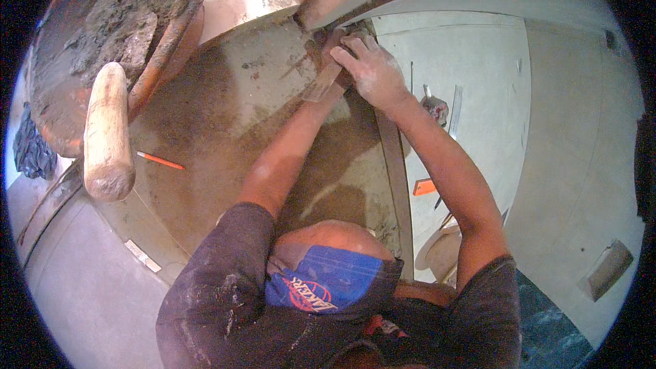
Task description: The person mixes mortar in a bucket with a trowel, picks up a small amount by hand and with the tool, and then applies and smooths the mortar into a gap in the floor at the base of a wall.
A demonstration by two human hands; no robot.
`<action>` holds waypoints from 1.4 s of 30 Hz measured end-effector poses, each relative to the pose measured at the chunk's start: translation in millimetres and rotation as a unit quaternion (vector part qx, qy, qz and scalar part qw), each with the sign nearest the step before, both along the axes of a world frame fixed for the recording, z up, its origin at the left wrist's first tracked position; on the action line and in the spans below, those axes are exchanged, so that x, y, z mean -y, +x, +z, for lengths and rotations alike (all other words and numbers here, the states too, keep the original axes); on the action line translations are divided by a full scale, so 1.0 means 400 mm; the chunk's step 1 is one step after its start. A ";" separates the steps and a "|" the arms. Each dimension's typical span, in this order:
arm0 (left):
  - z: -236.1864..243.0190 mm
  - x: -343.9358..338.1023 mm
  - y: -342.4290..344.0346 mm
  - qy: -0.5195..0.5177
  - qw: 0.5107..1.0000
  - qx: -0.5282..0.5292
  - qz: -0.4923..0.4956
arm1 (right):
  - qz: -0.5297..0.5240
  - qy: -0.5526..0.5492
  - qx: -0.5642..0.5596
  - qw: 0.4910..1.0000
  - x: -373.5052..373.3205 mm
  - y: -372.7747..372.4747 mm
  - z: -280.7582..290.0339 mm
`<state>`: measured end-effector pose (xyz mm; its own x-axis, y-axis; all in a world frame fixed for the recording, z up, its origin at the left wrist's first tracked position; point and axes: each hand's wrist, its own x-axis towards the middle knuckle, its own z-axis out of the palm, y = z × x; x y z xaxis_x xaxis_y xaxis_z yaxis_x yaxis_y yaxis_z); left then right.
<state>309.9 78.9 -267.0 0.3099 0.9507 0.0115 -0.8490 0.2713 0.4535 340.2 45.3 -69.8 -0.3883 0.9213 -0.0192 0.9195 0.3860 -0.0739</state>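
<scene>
Both my arms reach forward to the far corner of a brown, damp-stained panel (198, 96). My left hand (330, 51) is at the corner, its fingers mostly hidden by the other hand. A translucent strip (320, 89) shows beside my left wrist; I cannot make out what it is. Just to the right, my dusty right hand (374, 72) has its fingers bent over a dark, mortar-like patch (362, 26), with the thumb toward my left hand. Whatever is between the fingers is hidden.
At the far left stands a basin of grey mortar (113, 31), with a thick wooden handle (109, 133) before it. An orange pencil (161, 160) lies on the panel. Right of the panel lie an orange tool (424, 186) and a metal strip (456, 111). A grey block (608, 270) is far right.
</scene>
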 end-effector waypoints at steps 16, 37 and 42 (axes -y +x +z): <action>-0.058 0.013 0.024 -0.092 0.961 0.258 -0.037 | -0.043 0.006 -0.042 0.998 0.012 -0.027 -0.005; -0.012 0.006 0.011 -0.023 0.999 0.025 -0.024 | -0.047 0.028 -0.033 0.998 0.059 -0.005 0.000; 0.004 -0.013 -0.043 0.179 0.886 -0.427 0.025 | -0.043 0.060 -0.072 0.995 0.098 0.001 0.012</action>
